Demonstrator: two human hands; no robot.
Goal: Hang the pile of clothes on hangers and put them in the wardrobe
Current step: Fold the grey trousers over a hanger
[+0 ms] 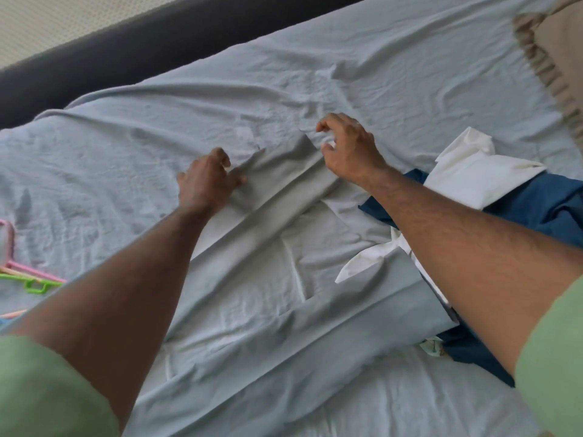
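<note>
A pale grey pair of trousers (277, 234) lies spread across the bed, one leg running up toward the middle. My left hand (206, 181) rests on the end of that leg, fingers curled against the cloth. At the leg's far corner my right hand (348, 149) hovers with thumb and fingers apart, and nothing is gripped in it. To the right lies the pile: a white garment (476, 171) on top of a dark blue garment (549, 206). Pink and green plastic hangers (28, 275) lie at the left edge.
The bed is covered by a rumpled light grey-blue sheet (410, 83). A dark bed frame (157, 42) runs along the far side. A beige frilled pillow (558, 58) sits at the top right corner. My green sleeves fill both lower corners.
</note>
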